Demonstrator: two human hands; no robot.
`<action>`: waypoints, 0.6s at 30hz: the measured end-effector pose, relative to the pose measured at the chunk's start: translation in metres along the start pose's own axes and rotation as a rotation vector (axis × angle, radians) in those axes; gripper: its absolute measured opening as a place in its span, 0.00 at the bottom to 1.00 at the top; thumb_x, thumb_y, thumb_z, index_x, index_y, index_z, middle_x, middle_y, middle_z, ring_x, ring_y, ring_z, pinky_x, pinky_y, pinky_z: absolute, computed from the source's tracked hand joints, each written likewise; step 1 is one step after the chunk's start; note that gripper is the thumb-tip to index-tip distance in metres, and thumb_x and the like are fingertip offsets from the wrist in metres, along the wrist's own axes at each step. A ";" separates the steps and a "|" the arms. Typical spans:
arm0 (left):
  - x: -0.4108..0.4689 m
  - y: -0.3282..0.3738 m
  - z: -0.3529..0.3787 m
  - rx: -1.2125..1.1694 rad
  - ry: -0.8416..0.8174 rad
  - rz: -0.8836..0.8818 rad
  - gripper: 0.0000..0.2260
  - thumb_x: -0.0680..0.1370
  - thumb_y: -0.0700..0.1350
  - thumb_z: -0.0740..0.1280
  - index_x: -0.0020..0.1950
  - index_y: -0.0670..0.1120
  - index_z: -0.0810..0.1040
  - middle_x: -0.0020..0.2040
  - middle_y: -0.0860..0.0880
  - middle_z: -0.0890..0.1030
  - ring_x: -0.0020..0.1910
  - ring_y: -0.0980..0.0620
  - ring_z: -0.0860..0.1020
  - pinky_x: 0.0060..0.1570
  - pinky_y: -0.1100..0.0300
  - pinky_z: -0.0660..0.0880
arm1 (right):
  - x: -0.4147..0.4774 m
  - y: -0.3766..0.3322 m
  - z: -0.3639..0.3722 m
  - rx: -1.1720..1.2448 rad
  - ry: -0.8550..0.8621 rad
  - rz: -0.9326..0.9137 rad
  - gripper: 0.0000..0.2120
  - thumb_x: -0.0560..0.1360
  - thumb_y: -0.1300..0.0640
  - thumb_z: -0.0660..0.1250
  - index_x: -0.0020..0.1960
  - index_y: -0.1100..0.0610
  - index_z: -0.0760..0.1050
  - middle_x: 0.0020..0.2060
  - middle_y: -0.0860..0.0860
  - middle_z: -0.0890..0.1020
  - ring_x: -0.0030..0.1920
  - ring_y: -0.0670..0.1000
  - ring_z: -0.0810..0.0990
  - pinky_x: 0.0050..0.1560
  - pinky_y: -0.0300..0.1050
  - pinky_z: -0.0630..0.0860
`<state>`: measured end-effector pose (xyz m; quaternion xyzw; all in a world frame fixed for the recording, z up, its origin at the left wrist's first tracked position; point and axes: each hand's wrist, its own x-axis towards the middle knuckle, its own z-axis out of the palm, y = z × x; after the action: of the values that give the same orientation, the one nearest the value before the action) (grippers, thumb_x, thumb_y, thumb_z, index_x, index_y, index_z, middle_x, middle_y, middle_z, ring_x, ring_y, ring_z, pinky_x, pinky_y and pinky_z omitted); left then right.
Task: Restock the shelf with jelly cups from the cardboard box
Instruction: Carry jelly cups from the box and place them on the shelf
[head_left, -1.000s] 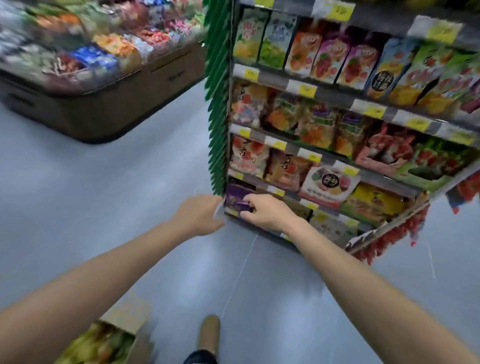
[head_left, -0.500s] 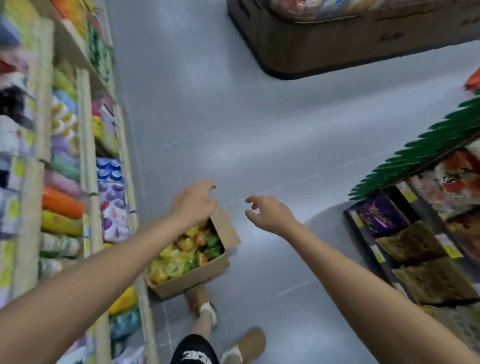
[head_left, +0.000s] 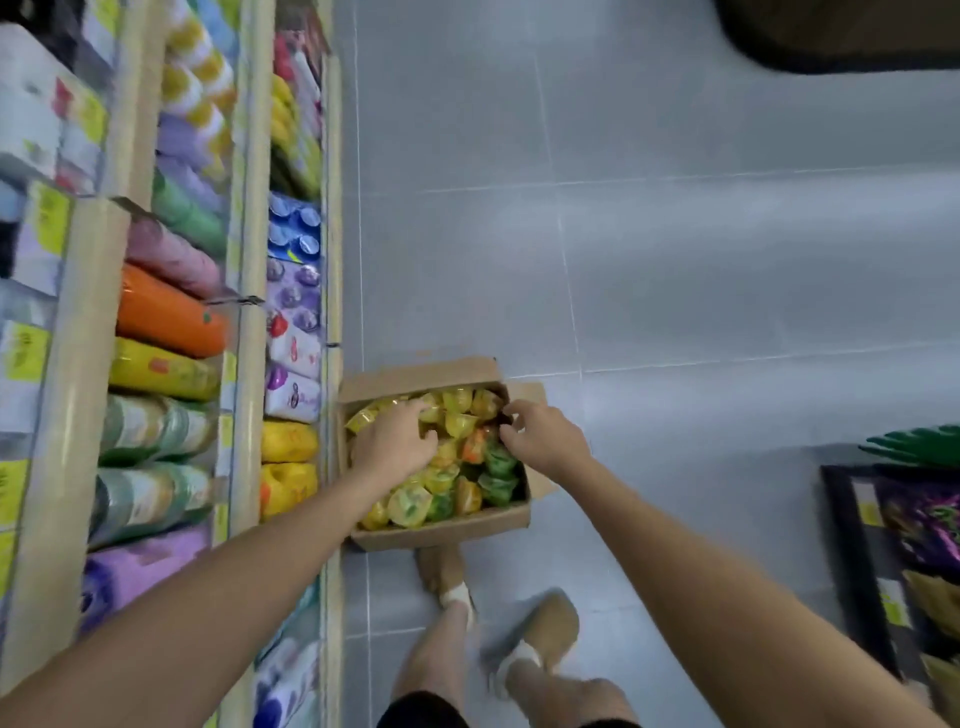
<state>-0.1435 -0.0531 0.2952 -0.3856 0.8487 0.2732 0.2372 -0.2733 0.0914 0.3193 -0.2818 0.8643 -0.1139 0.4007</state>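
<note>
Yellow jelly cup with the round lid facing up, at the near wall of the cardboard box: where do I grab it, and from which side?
Likely by the rim: pinch across the yellow round-lidded jelly cup from straight above. It lies on top, lid up, and the brown cardboard box wall crowds its near side. The left hand is nearer.

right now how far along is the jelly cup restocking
Done: little that shows; the cardboard box on the floor is heaped with jelly cups. In hand: the left hand and right hand are both down among the cups, though a firm grip is unclear. Left: lift cups out and carry them to the shelf at the right edge.
</note>
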 end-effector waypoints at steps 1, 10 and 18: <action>0.013 -0.009 0.014 -0.039 -0.019 -0.040 0.22 0.77 0.52 0.64 0.70 0.50 0.70 0.61 0.48 0.78 0.58 0.46 0.78 0.55 0.52 0.76 | 0.014 0.005 0.012 0.013 -0.025 0.017 0.17 0.76 0.51 0.60 0.61 0.56 0.76 0.55 0.52 0.80 0.57 0.55 0.76 0.48 0.44 0.69; 0.124 -0.061 0.176 -0.297 -0.101 -0.322 0.29 0.77 0.55 0.66 0.74 0.46 0.61 0.71 0.48 0.69 0.67 0.45 0.71 0.62 0.49 0.72 | 0.149 0.077 0.143 -0.079 -0.273 0.029 0.21 0.78 0.50 0.60 0.69 0.55 0.68 0.59 0.54 0.78 0.60 0.56 0.76 0.53 0.47 0.73; 0.205 -0.104 0.285 -0.302 -0.092 -0.454 0.37 0.75 0.57 0.68 0.76 0.43 0.55 0.74 0.45 0.63 0.72 0.43 0.64 0.65 0.49 0.66 | 0.255 0.131 0.256 -0.125 -0.244 0.021 0.23 0.76 0.48 0.65 0.66 0.57 0.67 0.61 0.57 0.74 0.61 0.59 0.72 0.54 0.54 0.74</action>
<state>-0.1282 -0.0346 -0.0703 -0.5842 0.6784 0.3537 0.2708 -0.2638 0.0584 -0.0637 -0.3090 0.8175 -0.0203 0.4856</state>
